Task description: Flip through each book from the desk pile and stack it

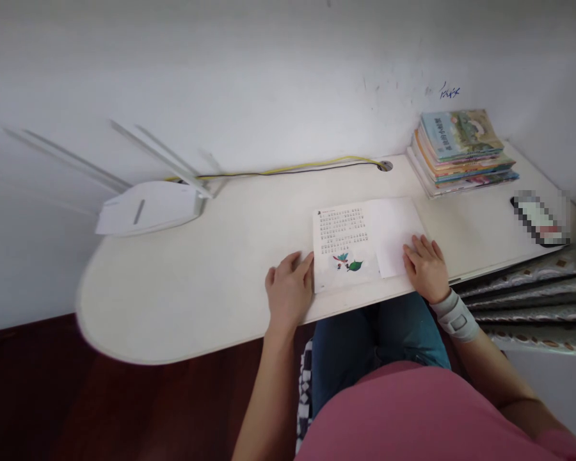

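Observation:
An open book point(348, 269) lies flat near the front edge of the white desk point(187, 294). Its left page carries printed text and a small coloured picture with a green leaf; the right side looks blank white. At the book's left edge rests my left hand point(290, 288), fingers apart and a fingertip touching the page's side. My right hand point(426, 266) lies with spread fingers on the lower right corner of the blank page. A grey wrist band wraps my right wrist.
A white router point(151, 208) with raised antennas stands at the back left. Yellow and black cables run along the wall to a hole point(384, 166) in the desk. Stacked books point(463, 153) sit at the back right, a phone point(540, 221) at the right, beside a patterned curtain point(537, 294).

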`<state>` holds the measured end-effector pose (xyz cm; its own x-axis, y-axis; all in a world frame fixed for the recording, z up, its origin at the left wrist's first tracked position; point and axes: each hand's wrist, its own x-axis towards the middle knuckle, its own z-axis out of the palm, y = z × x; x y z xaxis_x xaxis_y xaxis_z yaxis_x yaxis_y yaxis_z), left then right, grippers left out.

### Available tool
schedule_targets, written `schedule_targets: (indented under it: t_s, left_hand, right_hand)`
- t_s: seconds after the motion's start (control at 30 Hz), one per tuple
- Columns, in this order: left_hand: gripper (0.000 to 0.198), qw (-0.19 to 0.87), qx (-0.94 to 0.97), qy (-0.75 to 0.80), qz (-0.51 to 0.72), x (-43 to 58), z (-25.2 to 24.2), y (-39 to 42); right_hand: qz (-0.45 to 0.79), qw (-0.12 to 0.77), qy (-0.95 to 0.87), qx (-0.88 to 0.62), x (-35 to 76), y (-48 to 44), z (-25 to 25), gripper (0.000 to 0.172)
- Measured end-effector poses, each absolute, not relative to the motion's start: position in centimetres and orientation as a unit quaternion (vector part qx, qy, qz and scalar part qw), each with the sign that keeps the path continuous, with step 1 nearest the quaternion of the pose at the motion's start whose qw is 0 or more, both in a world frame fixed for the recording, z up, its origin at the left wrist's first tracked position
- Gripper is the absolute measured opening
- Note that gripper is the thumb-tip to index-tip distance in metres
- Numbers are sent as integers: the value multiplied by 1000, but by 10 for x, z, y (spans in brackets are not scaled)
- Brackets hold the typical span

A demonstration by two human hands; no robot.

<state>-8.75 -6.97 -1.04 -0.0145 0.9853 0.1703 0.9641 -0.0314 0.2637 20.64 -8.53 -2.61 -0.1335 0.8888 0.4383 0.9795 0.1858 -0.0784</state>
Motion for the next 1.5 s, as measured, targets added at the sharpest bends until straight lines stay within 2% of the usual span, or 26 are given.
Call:
schedule_targets:
  t_s: [0.53, 1.03, 1.13, 1.3, 1.5]
  left_hand:
    - [45, 2, 717, 693, 71, -82, -4, -72]
    - [46, 19, 714, 690, 114, -82, -8, -74]
    - [44, 18, 693, 707, 142, -83, -12, -74]
    - [55, 15, 612, 765, 202, -84, -17, -76]
    - [26, 54, 584, 777, 230, -83, -7, -75]
  right_hand:
    - [-107, 212, -737, -633, 208, -86, -26, 36]
    - [-105, 135, -742, -648, 201, -84, -13, 33]
    - [-98, 131, -773, -613, 180, -83, -7, 42]
    - [-67, 122, -834, -534, 143, -87, -11, 67]
    - [-40, 117, -838, -531, 140, -86, -12, 74]
